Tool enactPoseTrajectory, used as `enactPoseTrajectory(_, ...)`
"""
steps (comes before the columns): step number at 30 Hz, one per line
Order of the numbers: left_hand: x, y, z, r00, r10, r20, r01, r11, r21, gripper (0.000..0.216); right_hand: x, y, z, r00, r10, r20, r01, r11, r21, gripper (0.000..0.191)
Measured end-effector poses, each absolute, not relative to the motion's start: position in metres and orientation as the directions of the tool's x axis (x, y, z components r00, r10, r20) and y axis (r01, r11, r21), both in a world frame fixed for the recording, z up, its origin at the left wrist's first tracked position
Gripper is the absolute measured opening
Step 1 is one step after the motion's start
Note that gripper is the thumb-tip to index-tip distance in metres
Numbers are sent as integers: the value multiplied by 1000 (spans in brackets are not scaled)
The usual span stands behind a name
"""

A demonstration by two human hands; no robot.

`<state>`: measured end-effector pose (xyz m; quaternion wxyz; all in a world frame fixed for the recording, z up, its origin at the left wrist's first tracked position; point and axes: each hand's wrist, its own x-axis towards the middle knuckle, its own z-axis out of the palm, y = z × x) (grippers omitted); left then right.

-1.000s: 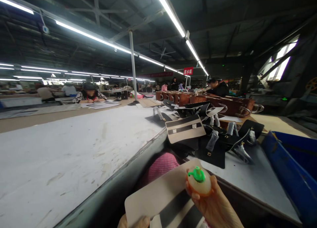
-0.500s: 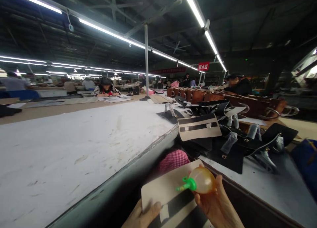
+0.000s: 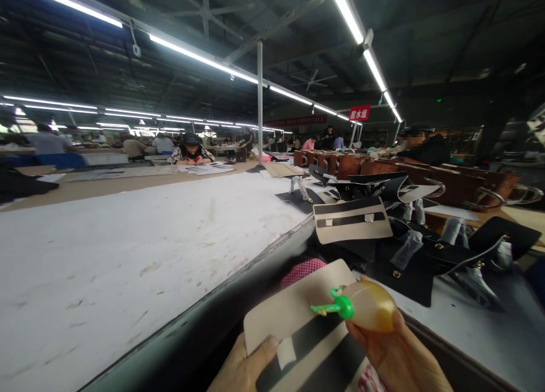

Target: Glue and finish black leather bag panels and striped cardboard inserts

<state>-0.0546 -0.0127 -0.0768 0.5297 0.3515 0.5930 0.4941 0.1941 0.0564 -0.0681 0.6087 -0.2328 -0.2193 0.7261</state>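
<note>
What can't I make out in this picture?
All in the head view:
Beige-and-black panel: its near end is cut off by the bottom edge.
Left hand: fingers under the panel, hidden by it.
Right hand: some fingers, hidden behind the green-nozzled bottle.
Heaped black pieces: the lowest, covered by those above.
Distant papers: any print, too small to read.

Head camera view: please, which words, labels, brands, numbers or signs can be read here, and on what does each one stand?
"胶水组": white characters on the small red rectangular sign.
Long dark-red banner in the background: marks too blurred to read.
Translucent yellowish bottle with green nozzle: no readable text.
Flat beige-and-black panel beneath it: no readable text.
</note>
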Motion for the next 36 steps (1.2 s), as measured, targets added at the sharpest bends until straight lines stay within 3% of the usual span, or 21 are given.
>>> enactPoseTrajectory(4,-43,-6,-47,-158,970,-186,-169,159,973,55,195,59,-28,-95,988,120,-640,32,-768,47)
enactPoseTrajectory(10,-14,17,-34,-241,970,-10,-294,-63,954,56,192,62,18,-24,957,291,-596,220,-772,61)
enactPoseTrajectory(15,3,27,-54,-55,980,-192,-554,131,822,58,186,69,2,-3,960,280,-610,220,-761,66)
enactPoseTrajectory(20,11,27,-75,34,961,-273,-643,230,731,62,175,75,-12,-17,963,269,-539,218,-814,63)
enactPoseTrajectory(25,15,23,-75,77,969,-235,-755,211,621,67,166,72,13,-53,928,368,-334,331,-883,67)
enactPoseTrajectory(29,14,20,-67,98,964,-245,-796,224,562,58,163,62,17,16,935,355,-194,351,-916,76)
enactPoseTrajectory(36,12,19,-59,211,965,-154,-830,260,493,44,180,49,-38,136,957,257,-319,287,-903,76)
